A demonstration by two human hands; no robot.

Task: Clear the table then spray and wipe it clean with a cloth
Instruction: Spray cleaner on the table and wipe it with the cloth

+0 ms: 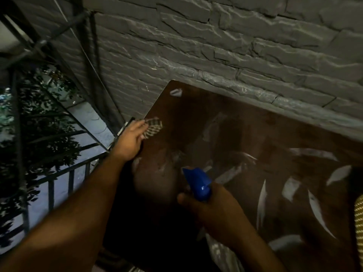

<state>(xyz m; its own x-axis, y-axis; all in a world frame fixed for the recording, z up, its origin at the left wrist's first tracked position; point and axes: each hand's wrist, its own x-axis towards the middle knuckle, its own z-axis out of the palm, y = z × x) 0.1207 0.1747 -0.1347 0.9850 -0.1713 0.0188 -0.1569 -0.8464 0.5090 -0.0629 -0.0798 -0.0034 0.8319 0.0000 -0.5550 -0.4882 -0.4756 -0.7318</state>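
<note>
A dark brown glossy table [255, 138] stands against a grey stone wall, its top showing pale reflections. My right hand [212, 205] grips a spray bottle with a blue trigger head [199, 182], its nozzle pointing toward the table's left part. My left hand [130, 141] is at the table's left edge and holds a checked cloth [154, 127] against the tabletop. The bottle's body is hidden by my hand.
The grey stone wall [216, 46] runs behind the table. A black metal railing [64, 173] with foliage beyond it lies to the left. A yellowish patterned object [359, 222] shows at the right edge.
</note>
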